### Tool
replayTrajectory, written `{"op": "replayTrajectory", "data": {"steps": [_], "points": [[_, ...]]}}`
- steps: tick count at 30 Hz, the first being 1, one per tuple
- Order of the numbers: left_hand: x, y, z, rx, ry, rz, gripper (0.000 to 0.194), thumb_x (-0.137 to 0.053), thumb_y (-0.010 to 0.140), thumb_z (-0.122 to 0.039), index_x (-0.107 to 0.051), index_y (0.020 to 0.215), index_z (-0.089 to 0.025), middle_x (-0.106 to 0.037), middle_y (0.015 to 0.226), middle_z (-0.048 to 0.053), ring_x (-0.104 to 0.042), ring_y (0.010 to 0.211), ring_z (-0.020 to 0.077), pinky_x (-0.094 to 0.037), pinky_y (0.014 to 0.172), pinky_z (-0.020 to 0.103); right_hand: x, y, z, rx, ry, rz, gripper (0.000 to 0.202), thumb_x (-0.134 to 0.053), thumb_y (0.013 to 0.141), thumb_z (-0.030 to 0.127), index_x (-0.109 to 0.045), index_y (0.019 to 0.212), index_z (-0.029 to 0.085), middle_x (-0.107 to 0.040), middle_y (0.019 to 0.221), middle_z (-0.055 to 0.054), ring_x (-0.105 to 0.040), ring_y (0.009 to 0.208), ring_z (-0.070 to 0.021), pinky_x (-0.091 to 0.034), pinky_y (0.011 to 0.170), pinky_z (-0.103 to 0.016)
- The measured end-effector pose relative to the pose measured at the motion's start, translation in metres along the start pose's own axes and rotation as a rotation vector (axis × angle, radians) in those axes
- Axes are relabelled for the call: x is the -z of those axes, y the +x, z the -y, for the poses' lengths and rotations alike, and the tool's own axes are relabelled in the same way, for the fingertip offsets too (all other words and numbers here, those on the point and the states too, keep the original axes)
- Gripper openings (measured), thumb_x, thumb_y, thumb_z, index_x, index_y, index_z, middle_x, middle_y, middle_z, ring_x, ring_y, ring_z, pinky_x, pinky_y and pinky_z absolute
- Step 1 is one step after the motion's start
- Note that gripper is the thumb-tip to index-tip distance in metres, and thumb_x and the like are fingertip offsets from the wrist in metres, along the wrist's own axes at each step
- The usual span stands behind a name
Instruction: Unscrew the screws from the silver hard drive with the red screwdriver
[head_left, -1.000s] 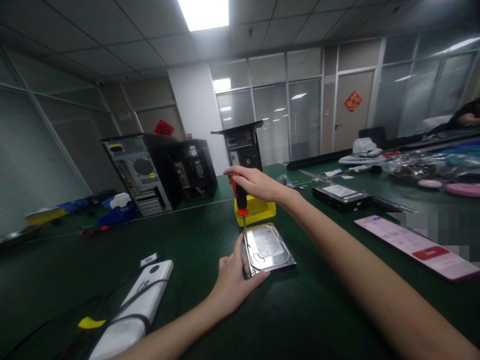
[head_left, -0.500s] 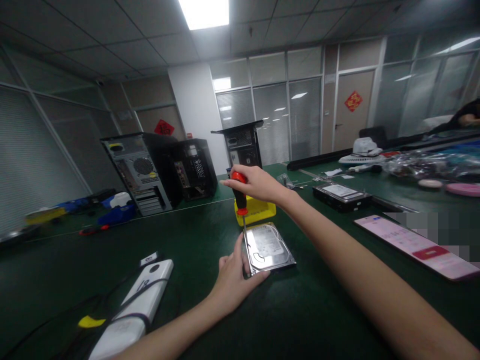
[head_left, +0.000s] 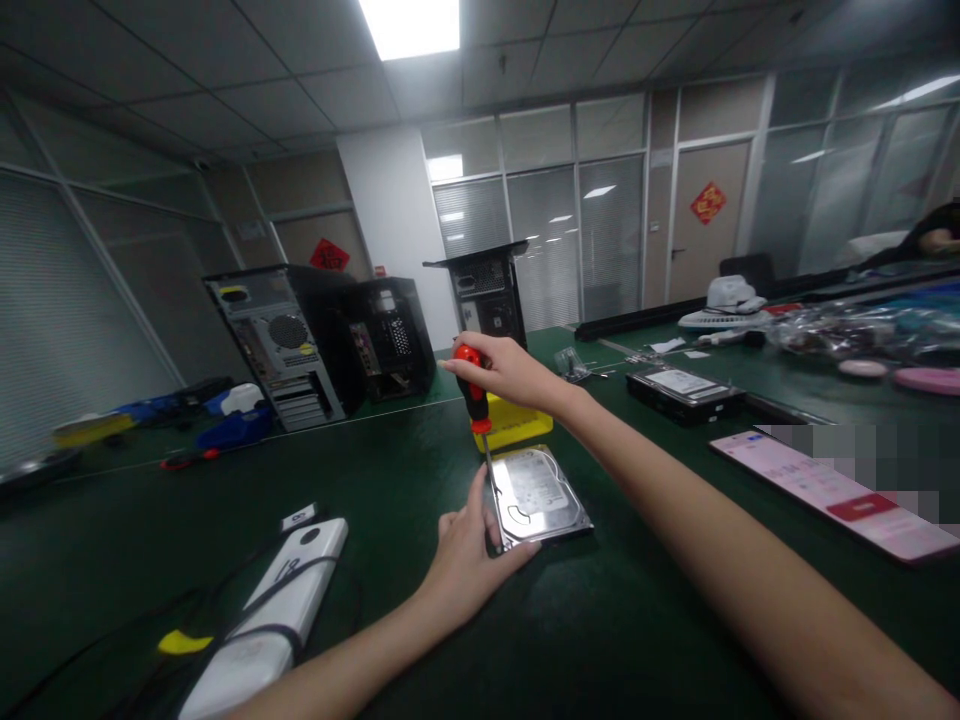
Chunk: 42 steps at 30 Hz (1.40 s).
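Note:
A silver hard drive (head_left: 534, 495) lies flat on the green table (head_left: 375, 620). My right hand (head_left: 501, 368) is closed round the red and black handle of a screwdriver (head_left: 474, 395), whose shaft points down to the drive's upper left edge. The handle leans a little to the left. My left hand (head_left: 466, 560) grips the drive at its left side and near edge, with the index finger along the left side and the thumb at the near corner. Just behind the drive sits a yellow bin (head_left: 517, 425), partly hidden by my right hand and the screwdriver.
At the right are a second hard drive (head_left: 684, 392) and a phone (head_left: 840, 490). A white power bank-like object (head_left: 289, 585) with black cables lies at the left. Computer cases (head_left: 300, 340) stand behind. A person's arm (head_left: 937, 240) shows at the far right.
The screwdriver's handle has tipped slightly to the left, and my right hand's grip on it has shifted. My left hand and the hard drive have stayed in place.

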<state>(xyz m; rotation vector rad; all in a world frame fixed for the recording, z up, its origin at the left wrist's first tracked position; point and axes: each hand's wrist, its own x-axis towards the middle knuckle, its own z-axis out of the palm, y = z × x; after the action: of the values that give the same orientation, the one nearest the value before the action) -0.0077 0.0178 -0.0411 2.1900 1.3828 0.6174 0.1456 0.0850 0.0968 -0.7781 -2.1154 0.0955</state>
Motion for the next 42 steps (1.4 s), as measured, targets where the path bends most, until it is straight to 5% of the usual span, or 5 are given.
{"op": "replayTrajectory", "data": {"steps": [12,18,23,28,42], "points": [[-0.002,0.001,0.001,-0.036,-0.016,-0.016,0.094,-0.057,0.075,-0.058,-0.003,0.143,-0.021,-0.052,0.076,-0.002,-0.051,0.076,0.0203,-0.032,0.083,0.037,0.003,0.0,-0.001,-0.098,-0.155,-0.051,0.044,-0.044,0.08,0.06,-0.053,0.076,0.017,-0.052,0.068,-0.002,-0.045,0.063,-0.0128,-0.032,0.06,-0.026],[-0.005,0.003,0.007,-0.037,-0.008,-0.027,0.095,-0.057,0.075,-0.059,-0.002,0.143,-0.023,-0.051,0.077,-0.002,-0.05,0.079,0.0213,-0.033,0.081,0.037,-0.005,0.001,-0.004,0.017,0.072,-0.051,0.038,-0.05,0.083,0.035,-0.045,0.116,0.017,-0.055,0.091,-0.004,-0.05,0.075,-0.0136,-0.037,0.072,-0.027],[-0.005,0.002,0.008,-0.03,-0.018,-0.019,0.096,-0.056,0.074,-0.061,-0.002,0.143,-0.023,-0.052,0.078,-0.001,-0.05,0.08,0.022,-0.033,0.081,0.037,-0.003,0.001,-0.003,0.038,0.151,0.001,0.027,-0.043,0.087,0.039,-0.052,0.099,0.016,-0.055,0.091,-0.005,-0.05,0.082,-0.0154,-0.037,0.078,-0.029],[-0.004,0.002,0.006,-0.032,-0.021,-0.016,0.096,-0.056,0.074,-0.06,-0.002,0.143,-0.022,-0.052,0.079,-0.001,-0.051,0.08,0.0219,-0.033,0.082,0.037,-0.002,0.002,-0.002,-0.014,0.315,0.073,0.029,-0.03,0.092,0.028,-0.043,0.113,0.015,-0.054,0.086,-0.004,-0.051,0.079,-0.0142,-0.039,0.075,-0.029],[-0.002,0.002,0.002,-0.028,-0.026,-0.019,0.096,-0.058,0.074,-0.058,-0.004,0.143,-0.02,-0.053,0.077,-0.002,-0.052,0.077,0.0214,-0.033,0.081,0.037,-0.001,0.0,0.01,-0.069,-0.142,-0.052,0.03,-0.048,0.081,0.047,-0.046,0.088,0.018,-0.055,0.073,-0.003,-0.05,0.066,-0.0141,-0.036,0.061,-0.027]]}}
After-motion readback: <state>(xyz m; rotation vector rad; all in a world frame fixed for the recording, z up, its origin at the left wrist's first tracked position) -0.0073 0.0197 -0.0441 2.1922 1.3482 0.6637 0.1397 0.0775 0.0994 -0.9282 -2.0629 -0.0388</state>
